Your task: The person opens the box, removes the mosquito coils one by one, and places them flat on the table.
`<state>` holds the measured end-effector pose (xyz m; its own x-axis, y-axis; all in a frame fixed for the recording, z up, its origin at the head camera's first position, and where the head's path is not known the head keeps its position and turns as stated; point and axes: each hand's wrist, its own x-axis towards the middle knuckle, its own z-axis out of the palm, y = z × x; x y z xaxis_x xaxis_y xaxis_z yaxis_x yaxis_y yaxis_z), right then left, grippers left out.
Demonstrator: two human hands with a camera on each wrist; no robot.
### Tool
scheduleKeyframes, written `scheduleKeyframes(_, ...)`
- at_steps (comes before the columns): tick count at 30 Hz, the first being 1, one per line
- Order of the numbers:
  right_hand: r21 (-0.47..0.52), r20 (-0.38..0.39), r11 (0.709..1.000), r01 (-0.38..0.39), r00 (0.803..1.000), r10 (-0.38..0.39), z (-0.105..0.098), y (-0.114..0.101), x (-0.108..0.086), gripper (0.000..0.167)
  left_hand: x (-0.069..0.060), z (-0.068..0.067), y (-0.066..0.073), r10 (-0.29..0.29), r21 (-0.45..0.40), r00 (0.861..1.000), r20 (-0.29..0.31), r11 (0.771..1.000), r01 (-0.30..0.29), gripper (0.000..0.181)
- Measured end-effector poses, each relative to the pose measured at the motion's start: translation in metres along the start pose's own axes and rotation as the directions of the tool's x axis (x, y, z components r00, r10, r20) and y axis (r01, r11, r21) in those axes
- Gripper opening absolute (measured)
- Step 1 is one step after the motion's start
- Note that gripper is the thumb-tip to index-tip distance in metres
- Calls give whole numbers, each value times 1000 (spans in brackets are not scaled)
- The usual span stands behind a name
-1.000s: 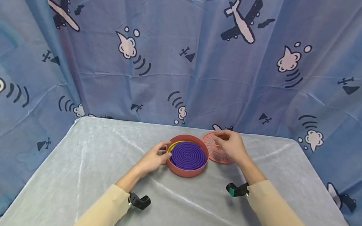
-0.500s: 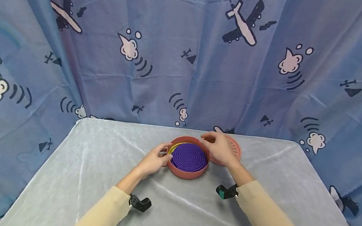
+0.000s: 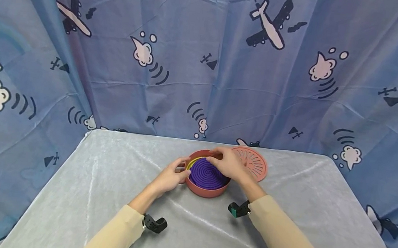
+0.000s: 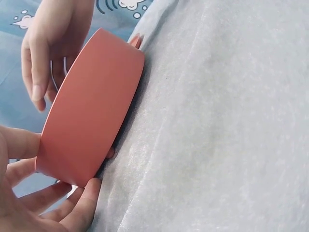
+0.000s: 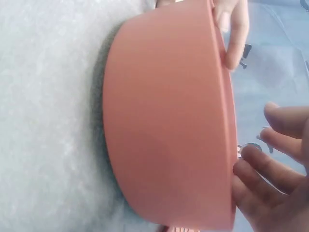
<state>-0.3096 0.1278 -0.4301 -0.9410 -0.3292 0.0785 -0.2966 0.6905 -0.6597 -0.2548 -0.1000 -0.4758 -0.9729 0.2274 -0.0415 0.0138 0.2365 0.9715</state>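
The right hand (image 3: 229,164) has crossed from the lid (image 3: 257,165) to the purple coil (image 3: 205,175), now within reach, grip wide; the left hand (image 3: 168,175) holds the box (image 3: 205,193)

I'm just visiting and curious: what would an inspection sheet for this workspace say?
Surface: pale, creased cloth.
Job's things: round reddish box, uncovered, on the cloth; inside, a purple coil with something yellow showing at its edge. A slotted disc lies beyond the box, toward the right.
Clutter: nothing seen.
Grips: the left hand holds the box's left side; the right hand is over its right part, seemingly holding nothing.
Cables: nothing seen.
Surroundings: blue curtain printed with planes, behind and at both sides; beige sleeves, with a black device at each wrist.
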Motion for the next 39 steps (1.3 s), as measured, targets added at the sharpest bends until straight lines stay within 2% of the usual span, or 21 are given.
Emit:
scheduleKeyframes(9, -91, 55, 992, 87, 995, -82, 11, 0, 8, 40, 1, 0, -1, -2, -19, 1000, 5, 1000, 2, 50)
scheduleKeyframes(15, -120, 83, 989, 81, 994, -71, 15, 1, 10, 45, 1, 1, -1, 0, -32, 1000, 11, 999, 0, 50)
scheduleKeyframes(24, -175, 85, 982, 73, 995, -59, 21, -1, 12, 47, 1, 0, -1, -6, -28, 1000, 5, 1000, 7, 50)
scheduleKeyframes(33, -123, 53, 985, 121, 992, -116, 15, 3, 9, 39, 1, 2, -2, 14, -65, 1000, 0, 998, -14, 51)
scheduleKeyframes(37, -78, 46, 992, 103, 994, -99, 10, 4, 9, 36, 0, 2, -1, 12, -59, 1000, -4, 998, -12, 52)
scheduleKeyframes(39, -68, 42, 994, 86, 996, -83, 6, 4, 9, 36, -3, 3, 7, 9, -54, 1000, -1, 998, -9, 51)
